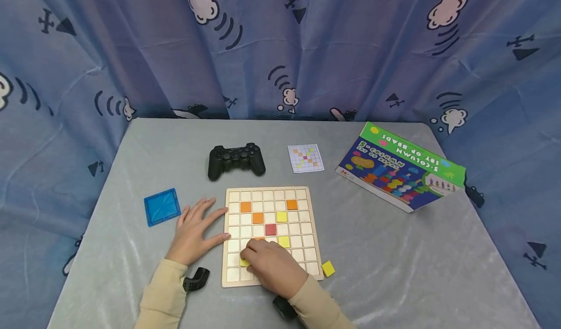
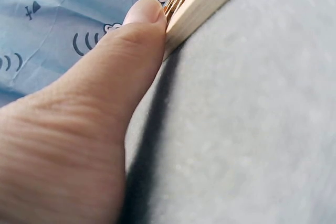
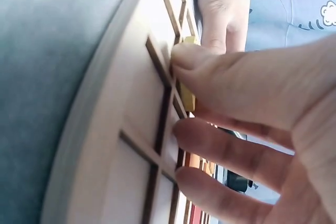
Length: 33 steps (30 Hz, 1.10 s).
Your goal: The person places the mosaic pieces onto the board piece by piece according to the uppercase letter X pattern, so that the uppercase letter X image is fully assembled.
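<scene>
A wooden grid board (image 1: 268, 190) lies flat on the table. My left hand (image 1: 190, 236) rests at its left edge, fingers spread, the thumb (image 2: 142, 30) against the wooden side. Over the lower left of the grid, my right hand (image 1: 275, 266) pinches a yellow square tile (image 1: 244, 263), which sits at a cell in the second row from the bottom. In the right wrist view the thumb presses that tile (image 3: 187, 95). Several orange tiles (image 1: 258, 218), a red tile (image 1: 271, 229) and two yellow tiles (image 1: 282, 217) fill other cells; the right hand partly covers one orange tile.
One loose yellow tile (image 1: 328, 269) lies off the board's lower right. Behind the board are a black game controller (image 1: 235, 159) and a pattern card (image 1: 306, 158). A blue tray (image 1: 162, 207) lies left, a colourful box (image 1: 401, 168) back right.
</scene>
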Available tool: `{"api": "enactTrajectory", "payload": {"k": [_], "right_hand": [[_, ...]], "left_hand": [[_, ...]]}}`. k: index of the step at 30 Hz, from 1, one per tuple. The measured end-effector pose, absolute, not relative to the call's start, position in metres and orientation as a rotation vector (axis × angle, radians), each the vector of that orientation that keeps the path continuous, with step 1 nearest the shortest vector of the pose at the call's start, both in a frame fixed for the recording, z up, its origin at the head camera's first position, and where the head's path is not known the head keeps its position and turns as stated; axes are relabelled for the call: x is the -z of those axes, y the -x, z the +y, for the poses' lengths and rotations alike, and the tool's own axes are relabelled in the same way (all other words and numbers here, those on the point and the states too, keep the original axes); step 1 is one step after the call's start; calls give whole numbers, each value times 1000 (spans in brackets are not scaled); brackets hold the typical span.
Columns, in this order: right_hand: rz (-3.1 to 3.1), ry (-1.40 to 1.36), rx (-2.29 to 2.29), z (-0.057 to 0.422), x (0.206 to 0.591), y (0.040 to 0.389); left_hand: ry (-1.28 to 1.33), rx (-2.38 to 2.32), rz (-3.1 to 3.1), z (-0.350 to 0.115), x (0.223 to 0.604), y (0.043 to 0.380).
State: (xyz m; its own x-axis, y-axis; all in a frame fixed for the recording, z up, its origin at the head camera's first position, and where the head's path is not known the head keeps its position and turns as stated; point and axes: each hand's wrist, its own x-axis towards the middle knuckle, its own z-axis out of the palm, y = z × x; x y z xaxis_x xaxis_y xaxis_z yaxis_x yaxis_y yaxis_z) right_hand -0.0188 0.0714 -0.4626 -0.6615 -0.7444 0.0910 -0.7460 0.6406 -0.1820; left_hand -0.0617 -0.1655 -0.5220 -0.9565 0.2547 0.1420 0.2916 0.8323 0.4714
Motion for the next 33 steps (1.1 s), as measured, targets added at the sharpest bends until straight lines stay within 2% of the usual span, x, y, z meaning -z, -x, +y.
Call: {"api": "enactTrajectory", "payload": {"k": [26, 33], "right_hand": [[-2827, -1239, -366, 68, 467, 22], [-2871, -1172, -399, 81, 462, 19]], "left_hand": [[448, 778, -2933, -167, 522, 61], [450, 776, -2932, -166, 523, 61]]}}
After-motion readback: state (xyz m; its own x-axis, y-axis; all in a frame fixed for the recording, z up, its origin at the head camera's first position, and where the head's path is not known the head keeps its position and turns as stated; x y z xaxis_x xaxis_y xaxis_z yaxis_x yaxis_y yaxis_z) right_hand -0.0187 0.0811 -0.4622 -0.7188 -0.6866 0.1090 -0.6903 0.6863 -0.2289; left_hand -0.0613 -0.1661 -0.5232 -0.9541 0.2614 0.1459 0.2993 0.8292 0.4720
